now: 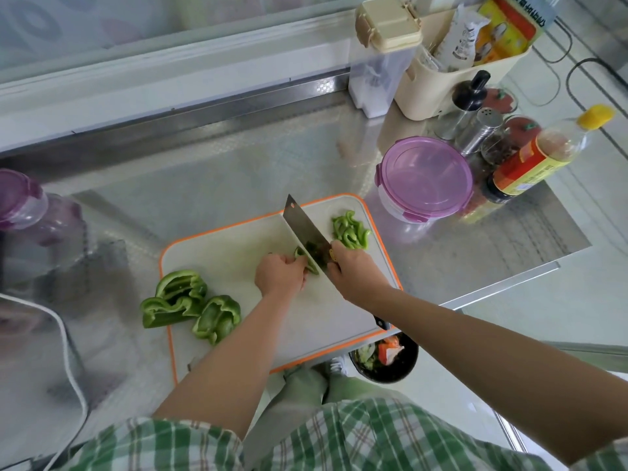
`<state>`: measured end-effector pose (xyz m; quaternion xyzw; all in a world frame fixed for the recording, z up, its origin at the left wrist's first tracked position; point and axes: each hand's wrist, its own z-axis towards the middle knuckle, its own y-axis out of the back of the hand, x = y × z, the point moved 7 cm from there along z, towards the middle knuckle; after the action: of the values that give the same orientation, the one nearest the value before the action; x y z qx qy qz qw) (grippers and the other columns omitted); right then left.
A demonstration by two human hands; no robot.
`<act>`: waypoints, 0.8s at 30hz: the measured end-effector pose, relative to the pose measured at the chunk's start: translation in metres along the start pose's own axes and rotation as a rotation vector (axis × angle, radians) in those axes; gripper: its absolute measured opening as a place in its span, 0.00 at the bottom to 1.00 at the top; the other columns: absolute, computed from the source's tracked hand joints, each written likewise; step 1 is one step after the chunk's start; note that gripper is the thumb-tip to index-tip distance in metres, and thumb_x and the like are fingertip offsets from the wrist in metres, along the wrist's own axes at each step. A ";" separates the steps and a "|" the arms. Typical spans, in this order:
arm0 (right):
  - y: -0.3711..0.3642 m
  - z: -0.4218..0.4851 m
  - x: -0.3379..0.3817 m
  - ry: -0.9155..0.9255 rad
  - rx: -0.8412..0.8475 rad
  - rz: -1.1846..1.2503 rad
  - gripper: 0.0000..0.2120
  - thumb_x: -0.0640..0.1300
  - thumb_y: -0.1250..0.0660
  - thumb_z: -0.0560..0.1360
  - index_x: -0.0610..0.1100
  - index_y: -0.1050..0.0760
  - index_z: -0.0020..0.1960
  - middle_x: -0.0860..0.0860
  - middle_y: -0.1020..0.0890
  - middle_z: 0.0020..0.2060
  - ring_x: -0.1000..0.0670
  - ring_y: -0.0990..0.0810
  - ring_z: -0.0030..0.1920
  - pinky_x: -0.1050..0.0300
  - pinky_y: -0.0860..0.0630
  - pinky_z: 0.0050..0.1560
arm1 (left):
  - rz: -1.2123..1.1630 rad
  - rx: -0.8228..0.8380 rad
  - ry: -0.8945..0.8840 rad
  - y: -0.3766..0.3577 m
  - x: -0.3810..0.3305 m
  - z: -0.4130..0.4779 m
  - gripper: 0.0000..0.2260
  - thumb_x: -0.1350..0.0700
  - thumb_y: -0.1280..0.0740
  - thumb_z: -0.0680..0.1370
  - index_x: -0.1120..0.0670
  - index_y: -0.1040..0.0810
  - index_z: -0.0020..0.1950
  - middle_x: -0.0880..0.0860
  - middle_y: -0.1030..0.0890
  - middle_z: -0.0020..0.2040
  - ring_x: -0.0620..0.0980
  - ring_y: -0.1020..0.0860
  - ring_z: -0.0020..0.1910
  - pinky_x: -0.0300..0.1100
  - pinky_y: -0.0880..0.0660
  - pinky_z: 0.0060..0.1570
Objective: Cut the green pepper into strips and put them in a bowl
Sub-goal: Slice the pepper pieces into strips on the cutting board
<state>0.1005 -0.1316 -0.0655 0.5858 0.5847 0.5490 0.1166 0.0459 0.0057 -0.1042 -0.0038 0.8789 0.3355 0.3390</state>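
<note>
A head-worn camera looks down on a white cutting board with an orange rim. Just past its far right corner stands a round purple-lidded container, close to the board. Behind that crowd a yellow-capped bottle, a steel shaker and a cream caddy stuffed with packets. A second purple-lidded tub sits at the far left, well apart. Below the board's near right edge a dark bin of scraps shows.

The right hand is wrapped around the handle of a cleaver. Its forearm crosses the board's near right corner. The left hand, fingers curled and knuckles up, holds down a pepper piece at the board's middle, its fingertips against the blade's left face.

The blade stands on edge and runs diagonally, its tip to the far left and its handle to the near right. The held piece lies alongside it on the same diagonal. A heap of curled cut strips lies right of the blade, near the far right corner. Two large uncut pepper sections rest hollow side up at the near left, one hanging over the board's rim.

The board lies on a patterned stainless steel counter, backed by a pale window ledge. A green plaid shirt fills the near edge.
</note>
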 end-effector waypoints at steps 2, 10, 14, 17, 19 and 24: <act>0.006 -0.001 0.004 0.044 -0.037 -0.020 0.05 0.40 0.44 0.79 0.44 0.39 0.45 0.45 0.29 0.33 0.40 0.29 0.33 0.49 0.32 0.32 | -0.111 0.014 0.041 -0.002 0.003 0.001 0.17 0.53 0.31 0.75 0.56 0.22 0.26 0.52 0.21 0.24 0.51 0.24 0.25 0.45 0.24 0.39; -0.004 -0.008 0.014 0.067 0.033 -0.209 0.05 0.38 0.46 0.79 0.45 0.42 0.48 0.49 0.33 0.31 0.43 0.30 0.33 0.51 0.36 0.31 | -0.189 0.024 0.072 -0.001 0.003 -0.001 0.16 0.52 0.30 0.74 0.58 0.19 0.29 0.50 0.22 0.22 0.44 0.26 0.19 0.37 0.30 0.33; -0.006 -0.010 0.018 0.066 0.036 -0.253 0.08 0.35 0.46 0.77 0.46 0.44 0.48 0.50 0.35 0.31 0.47 0.35 0.29 0.54 0.41 0.27 | -0.196 0.033 0.069 -0.002 0.003 0.000 0.15 0.53 0.31 0.74 0.59 0.19 0.30 0.51 0.21 0.24 0.44 0.26 0.19 0.37 0.30 0.34; -0.011 -0.010 0.019 0.059 0.033 -0.287 0.11 0.32 0.46 0.75 0.46 0.45 0.48 0.50 0.36 0.33 0.45 0.32 0.32 0.53 0.40 0.29 | -0.174 0.033 0.066 -0.002 0.003 0.000 0.16 0.52 0.32 0.75 0.58 0.19 0.30 0.50 0.22 0.24 0.43 0.26 0.19 0.36 0.31 0.30; -0.016 -0.009 0.022 0.055 0.036 -0.291 0.11 0.32 0.46 0.75 0.46 0.44 0.49 0.49 0.34 0.35 0.44 0.31 0.34 0.52 0.39 0.31 | -0.169 0.035 0.072 -0.001 0.003 0.001 0.16 0.53 0.31 0.75 0.57 0.21 0.29 0.49 0.22 0.23 0.43 0.26 0.19 0.34 0.32 0.27; -0.018 -0.007 0.024 0.031 0.043 -0.298 0.13 0.30 0.46 0.74 0.43 0.39 0.55 0.48 0.34 0.39 0.43 0.33 0.35 0.50 0.38 0.35 | -0.182 0.068 0.084 -0.003 0.004 0.005 0.15 0.53 0.30 0.74 0.56 0.21 0.27 0.49 0.22 0.22 0.47 0.24 0.21 0.37 0.28 0.33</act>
<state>0.0784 -0.1103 -0.0646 0.4863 0.6785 0.5220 0.1753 0.0467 0.0073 -0.1112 -0.0861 0.8992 0.2727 0.3310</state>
